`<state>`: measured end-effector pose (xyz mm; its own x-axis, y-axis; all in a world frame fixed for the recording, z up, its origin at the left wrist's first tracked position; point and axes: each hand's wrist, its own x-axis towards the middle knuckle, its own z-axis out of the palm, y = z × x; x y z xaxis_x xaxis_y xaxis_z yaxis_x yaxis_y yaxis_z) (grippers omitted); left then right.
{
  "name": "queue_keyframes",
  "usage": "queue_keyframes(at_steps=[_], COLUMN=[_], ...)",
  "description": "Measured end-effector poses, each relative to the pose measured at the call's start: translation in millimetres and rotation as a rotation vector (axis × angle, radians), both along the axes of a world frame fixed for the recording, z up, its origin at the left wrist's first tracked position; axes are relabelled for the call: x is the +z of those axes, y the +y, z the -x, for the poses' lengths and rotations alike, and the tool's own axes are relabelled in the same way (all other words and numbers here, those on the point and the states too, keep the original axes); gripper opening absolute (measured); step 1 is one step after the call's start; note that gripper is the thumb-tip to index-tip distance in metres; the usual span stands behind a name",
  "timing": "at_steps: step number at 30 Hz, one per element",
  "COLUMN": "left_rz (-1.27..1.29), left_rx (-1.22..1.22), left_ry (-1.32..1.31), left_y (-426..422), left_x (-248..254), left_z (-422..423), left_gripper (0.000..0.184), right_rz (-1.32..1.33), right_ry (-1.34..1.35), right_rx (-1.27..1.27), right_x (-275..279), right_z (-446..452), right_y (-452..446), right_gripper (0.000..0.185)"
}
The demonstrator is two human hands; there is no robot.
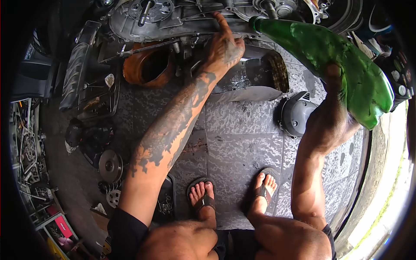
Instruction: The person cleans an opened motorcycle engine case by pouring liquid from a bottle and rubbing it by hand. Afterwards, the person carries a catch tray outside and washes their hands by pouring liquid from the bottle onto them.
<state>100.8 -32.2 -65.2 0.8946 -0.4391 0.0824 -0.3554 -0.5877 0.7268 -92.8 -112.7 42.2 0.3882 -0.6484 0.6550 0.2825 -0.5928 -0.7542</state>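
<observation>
Green, semi-transparent plastic forms the bottle, which is raised at the upper right, its body dented and creased. The right hand has it in a firm grasp at the lower body: the thumb lies along the near face, and the remaining fingers are largely hidden behind it. The bottle is tilted, its base towards the right and its narrow neck directed left, with the mouth at the right-hand part of a metal engine casing. Contact between mouth and casing cannot be confirmed from this angle.

The left hand is at the near edge of the casing. Its index finger is extended towards the casing surface, and the other fingers are folded in. Whether the fingertip touches the metal, or the folded fingers enclose anything, cannot be told.

The casing spans the top of the view and bears two shafts, one towards each end. Just below it, an orange-brown container with a round opening sits left of the left forearm. To the right of that forearm is a cut-open container with a wet, dark interior. A grey round cover rests on the patterned tile floor, near the right wrist. Along the left side are a ribbed metal part and, lower down, a metal disc. Two sandalled feet are planted on the tiles between the forearms.
</observation>
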Motion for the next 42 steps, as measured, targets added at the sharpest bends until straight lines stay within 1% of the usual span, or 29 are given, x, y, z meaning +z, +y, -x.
queue_keyframes(at_steps=[1,2,4,5,8,9,10,12,13,14,16,17,19,20,22,23,24,26,27,28,30,31,33,34,36,38,40,41,42], left_rz=[0.000,-0.003,-0.260,-0.273,-0.254,-0.337,-0.336,-0.044,0.104,0.105,0.312,0.314,0.416,0.417,0.271,0.229,0.230,0.041,-0.238,-0.238,-0.307,-0.306,-0.340,-0.338,-0.264,-0.287,-0.358,-0.360,-0.343], left_rx=[-0.043,-0.036,-0.093,-0.081,-0.088,-0.048,-0.054,0.033,0.005,0.005,-0.150,-0.144,-0.204,-0.198,-0.273,-0.255,-0.248,-0.189,-0.078,-0.078,0.014,0.009,0.106,0.100,0.137,0.111,0.061,0.062,0.057], left_ry=[-0.044,-0.044,-0.295,-0.327,-0.401,-0.401,-0.401,-0.225,-0.210,-0.211,0.008,0.005,0.277,0.271,0.326,0.208,0.201,-0.282,-0.250,-0.252,-0.260,-0.260,-0.382,-0.382,-0.280,-0.310,-0.188,-0.191,-0.176], left_y=[1,0,-2,1,9,10,10,7,5,7,15,17,22,25,29,29,29,26,27,28,29,28,26,26,29,33,35,36,37], left_x=[-3,-5,2,5,-8,-5,-6,-13,-17,-21,-18,-16,-4,2,8,1,-2,-7,16,20,23,20,13,10,10,12,25,26,28], left_z=[6,8,12,13,8,7,6,3,1,-2,-5,-6,-3,-4,-8,-12,-12,-14,0,4,9,11,14,13,8,5,3,4,4], left_gripper=[0.093,0.093,0.095,0.091,0.087,0.085,0.085,0.085,0.086,0.086,0.082,0.082,0.082,0.082,0.079,0.076,0.076,0.073,0.074,0.074,0.077,0.077,0.080,0.080,0.081,0.080,0.081,0.081,0.076], right_rz=[-0.030,-0.060,-0.070,-0.079,-0.137,-0.135,-0.128,-0.123,-0.136,-0.147,-0.145,-0.145,-0.152,-0.158,-0.172,-0.190,-0.189,-0.071,-0.069,-0.069,-0.056,-0.050,-0.003,0.043,0.014,-0.032,-0.053,-0.058,-0.058], right_ry=[-0.019,-0.038,-0.036,-0.032,-0.064,-0.065,-0.050,-0.035,-0.018,-0.001,0.011,0.020,0.028,0.032,0.030,0.032,0.028,0.023,0.002,0.000,-0.007,-0.039,-0.006,0.025,0.022,0.018,0.027,0.039,0.032], right_rx=[0.015,0.031,0.033,0.026,0.026,0.019,0.020,0.014,0.013,0.016,0.020,0.022,0.030,0.029,0.041,0.044,0.052,0.016,0.071,0.070,-0.002,0.004,-0.015,-0.026,-0.017,0.005,0.007,0.004,0.006], right_x=[-1,-2,-6,-7,-7,-6,-6,-7,-7,-7,-8,-9,-11,-11,-12,-12,-11,-9,-1,0,0,-1,-6,-7,-4,-1,-1,-2,-1], right_z=[-2,-4,-4,-4,0,1,2,4,4,4,3,2,-1,-3,-7,-8,-10,-11,-15,-14,-10,-10,-6,-4,-4,-4,-3,-3,-4], right_y=[2,3,1,0,-2,-4,-6,-7,-6,-5,-2,-1,2,3,6,8,8,7,10,9,5,5,5,5,6,7,7,8,10], right_gripper=[0.038,0.038,0.041,0.043,0.044,0.044,0.041,0.039,0.039,0.040,0.040,0.040,0.042,0.043,0.043,0.042,0.042,0.041,0.043,0.043,0.045,0.041,0.043,0.044,0.044,0.045,0.046,0.046,0.046])
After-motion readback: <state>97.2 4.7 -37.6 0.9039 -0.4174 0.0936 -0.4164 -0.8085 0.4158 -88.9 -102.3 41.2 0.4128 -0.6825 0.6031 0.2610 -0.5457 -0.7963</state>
